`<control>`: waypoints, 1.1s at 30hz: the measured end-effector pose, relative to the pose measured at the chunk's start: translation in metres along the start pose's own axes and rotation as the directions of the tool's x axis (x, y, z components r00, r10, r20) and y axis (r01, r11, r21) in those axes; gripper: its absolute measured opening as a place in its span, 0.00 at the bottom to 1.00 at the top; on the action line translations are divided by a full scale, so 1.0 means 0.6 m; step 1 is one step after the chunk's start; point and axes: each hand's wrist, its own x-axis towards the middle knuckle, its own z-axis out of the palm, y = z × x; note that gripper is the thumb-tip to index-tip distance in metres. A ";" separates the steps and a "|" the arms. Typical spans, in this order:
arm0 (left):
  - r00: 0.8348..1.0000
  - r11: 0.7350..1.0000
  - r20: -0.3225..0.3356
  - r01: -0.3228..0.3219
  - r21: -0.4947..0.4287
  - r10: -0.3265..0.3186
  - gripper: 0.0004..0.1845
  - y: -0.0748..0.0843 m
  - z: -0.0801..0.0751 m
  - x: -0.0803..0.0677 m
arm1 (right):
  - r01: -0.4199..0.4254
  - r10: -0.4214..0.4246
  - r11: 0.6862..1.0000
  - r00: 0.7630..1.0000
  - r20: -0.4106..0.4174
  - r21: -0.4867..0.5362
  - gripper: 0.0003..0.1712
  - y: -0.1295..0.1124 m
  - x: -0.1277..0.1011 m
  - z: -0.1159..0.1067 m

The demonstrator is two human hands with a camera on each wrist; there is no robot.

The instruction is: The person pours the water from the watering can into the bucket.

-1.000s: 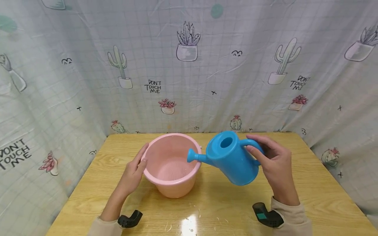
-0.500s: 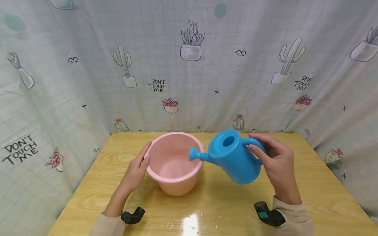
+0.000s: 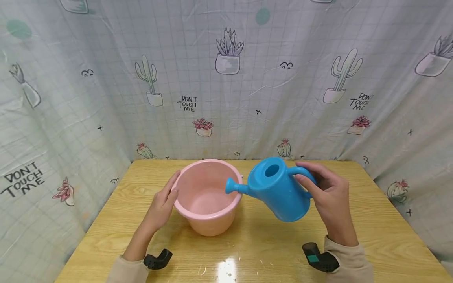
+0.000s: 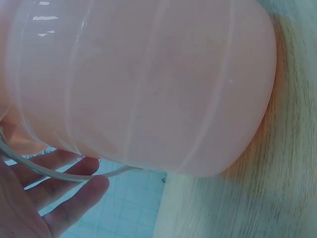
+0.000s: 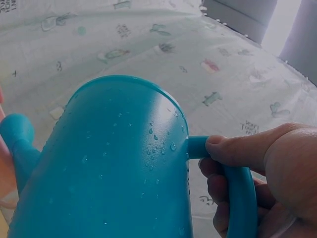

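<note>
A pink plastic bucket [image 3: 209, 226] stands tilted slightly toward me on the table. My left hand [image 3: 161, 206] grips its left rim, thumb at the rim and fingers along the outer side. In the left wrist view, a thin pale bail handle [image 4: 64, 176] crosses in front of these fingers. My right hand [image 3: 330, 196] holds a blue watering can [image 3: 279, 192] by its loop handle [image 5: 241, 198]. The can leans left above the table, its spout [image 3: 236, 186] reaching over the bucket's right rim. Water drops dot the can's wall in the right wrist view. No stream shows at the spout.
The wooden table [image 3: 276, 255] has wet spots and a bright reflection near its front. Behind it and at both sides hangs a pale curtain [image 3: 247, 90] printed with cacti. A black wrist device [image 3: 320, 257] sits on each forearm.
The whole view shifts slightly as the head moves. Both hands, the bucket and the watering can keep nearly the same places relative to each other.
</note>
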 end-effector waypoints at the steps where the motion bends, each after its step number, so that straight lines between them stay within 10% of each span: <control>1: 1.000 1.000 0.001 0.001 0.001 -0.001 0.26 0.000 0.000 0.001 | -0.001 0.001 1.000 1.000 0.000 0.005 0.20 0.000 0.000 0.000; 33: 1.000 1.000 -0.009 -0.012 0.009 0.012 0.26 -0.005 0.002 0.003 | -0.002 0.002 1.000 1.000 -0.003 0.013 0.19 0.003 0.004 0.001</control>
